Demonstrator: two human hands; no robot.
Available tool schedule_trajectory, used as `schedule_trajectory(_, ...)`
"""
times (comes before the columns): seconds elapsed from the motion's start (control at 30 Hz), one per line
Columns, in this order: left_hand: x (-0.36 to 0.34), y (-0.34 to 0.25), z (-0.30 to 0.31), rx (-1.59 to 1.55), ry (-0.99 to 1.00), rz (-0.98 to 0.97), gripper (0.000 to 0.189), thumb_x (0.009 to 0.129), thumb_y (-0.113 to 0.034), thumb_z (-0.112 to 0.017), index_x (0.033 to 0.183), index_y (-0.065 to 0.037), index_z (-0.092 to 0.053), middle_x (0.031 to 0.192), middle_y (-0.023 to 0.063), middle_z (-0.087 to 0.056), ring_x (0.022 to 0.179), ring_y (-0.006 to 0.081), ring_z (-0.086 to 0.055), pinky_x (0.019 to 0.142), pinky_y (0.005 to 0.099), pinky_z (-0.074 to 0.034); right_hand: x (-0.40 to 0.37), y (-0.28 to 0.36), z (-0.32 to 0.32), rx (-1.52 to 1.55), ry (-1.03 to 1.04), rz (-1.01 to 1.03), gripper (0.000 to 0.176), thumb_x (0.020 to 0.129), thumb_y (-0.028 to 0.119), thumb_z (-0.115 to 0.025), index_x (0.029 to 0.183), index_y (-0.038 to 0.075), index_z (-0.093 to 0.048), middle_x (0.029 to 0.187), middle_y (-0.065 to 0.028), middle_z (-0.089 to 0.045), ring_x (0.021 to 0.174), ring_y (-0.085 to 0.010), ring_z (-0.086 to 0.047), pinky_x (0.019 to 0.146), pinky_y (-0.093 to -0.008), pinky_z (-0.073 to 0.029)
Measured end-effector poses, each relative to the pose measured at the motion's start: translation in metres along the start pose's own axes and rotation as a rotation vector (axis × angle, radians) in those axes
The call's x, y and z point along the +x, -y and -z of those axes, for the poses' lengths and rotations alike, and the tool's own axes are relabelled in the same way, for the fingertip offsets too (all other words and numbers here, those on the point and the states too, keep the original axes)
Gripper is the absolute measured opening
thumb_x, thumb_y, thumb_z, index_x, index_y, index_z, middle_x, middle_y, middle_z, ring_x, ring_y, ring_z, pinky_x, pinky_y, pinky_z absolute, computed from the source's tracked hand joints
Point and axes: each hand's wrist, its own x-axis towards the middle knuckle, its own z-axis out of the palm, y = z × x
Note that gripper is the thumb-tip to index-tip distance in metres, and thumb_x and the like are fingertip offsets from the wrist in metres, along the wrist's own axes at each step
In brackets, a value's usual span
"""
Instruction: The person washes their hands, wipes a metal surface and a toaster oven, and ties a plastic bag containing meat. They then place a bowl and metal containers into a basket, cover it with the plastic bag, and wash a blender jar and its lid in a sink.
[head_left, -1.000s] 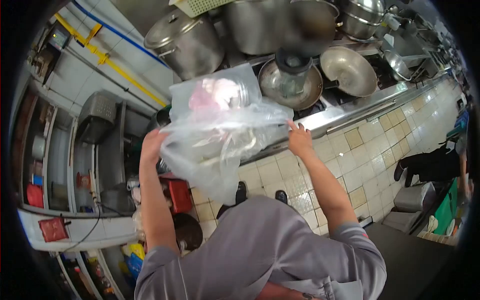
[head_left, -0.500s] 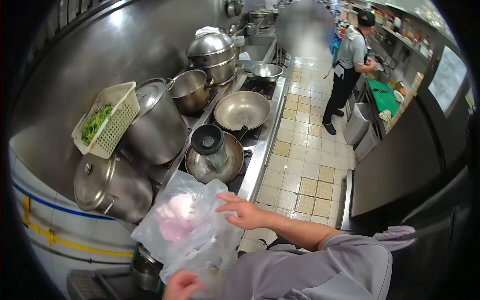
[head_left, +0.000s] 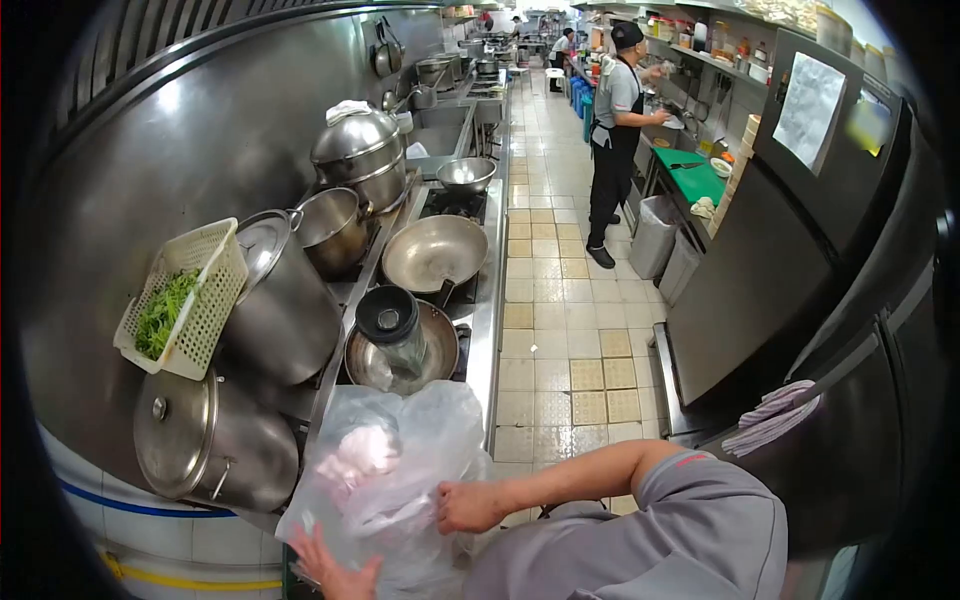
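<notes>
A big clear plastic bag (head_left: 420, 430) lies at the near end of the stove line, with pale pink and white contents (head_left: 362, 455) showing inside; what they are is blurred by the plastic. My right hand (head_left: 468, 507) is closed at the bag's right side, fingers curled on the plastic. At the lower left edge of the bag is my left hand (head_left: 332, 562), fingers spread, against the plastic. Just beyond the bag, a blender jar with a black lid (head_left: 387, 315) stands in a wok (head_left: 440, 340).
On the left are large lidded pots (head_left: 290, 320) and a basket of greens (head_left: 222, 290). Another wok (head_left: 435, 250) and a metal bowl (head_left: 467, 174) sit farther along. A tiled aisle (head_left: 560, 310) runs past a dark fridge (head_left: 750, 270). A co-worker (head_left: 620, 130) stands at the right counter.
My view has tilted up toward the aisle. My right hand has gone from open fingers to a closed grip on the bag. My left hand has moved to the bag's left edge, fingers spread.
</notes>
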Motion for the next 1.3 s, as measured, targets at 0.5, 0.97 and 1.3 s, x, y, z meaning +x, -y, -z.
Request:
schedule_trajectory(0.5, 0.077, -0.065, 0.009, -0.195, -0.38, -0.268, 0.026, 0.081, -0.008, -0.073, 0.107, -0.008, -0.072, 0.11, 0.0082, -0.067, 0.107, 0.031, -0.062, 0.103, 0.0485, -0.04, -0.014, -0.023, 0.062, -0.033, -0.3, -0.071, 0.016, 0.081, 0.012, -0.072, 0.096, 0.011, -0.07, 0.114, -0.006, -0.069, 0.123, -0.0272, -0.06, 0.112, -0.0528, -0.038)
schedule_trajectory(0.97, 0.121, -0.123, 0.031, -0.263, -0.572, -0.194, 0.009, 0.093, -0.007, -0.063, 0.098, 0.0, -0.063, 0.1, 0.0168, -0.062, 0.091, 0.0376, -0.062, 0.081, 0.0439, -0.051, -0.002, -0.054, 0.06, -0.029, -0.695, -0.566, 0.035, 0.077, 0.012, -0.075, 0.109, 0.007, -0.063, 0.1, -0.0088, -0.066, 0.101, -0.0317, -0.06, 0.094, -0.0478, -0.041)
schedule_trajectory(1.3, 0.09, -0.214, 0.022, 0.12, -0.471, -0.288, 0.029, 0.082, -0.023, -0.077, 0.105, -0.009, -0.067, 0.132, 0.0101, -0.06, 0.133, 0.0319, -0.05, 0.117, 0.0597, -0.026, -0.049, -0.097, 0.09, 0.554, -0.614, -0.396, 0.016, 0.075, 0.008, -0.072, 0.087, 0.006, -0.063, 0.09, -0.0118, -0.064, 0.089, -0.0302, -0.058, 0.082, -0.0414, -0.045)
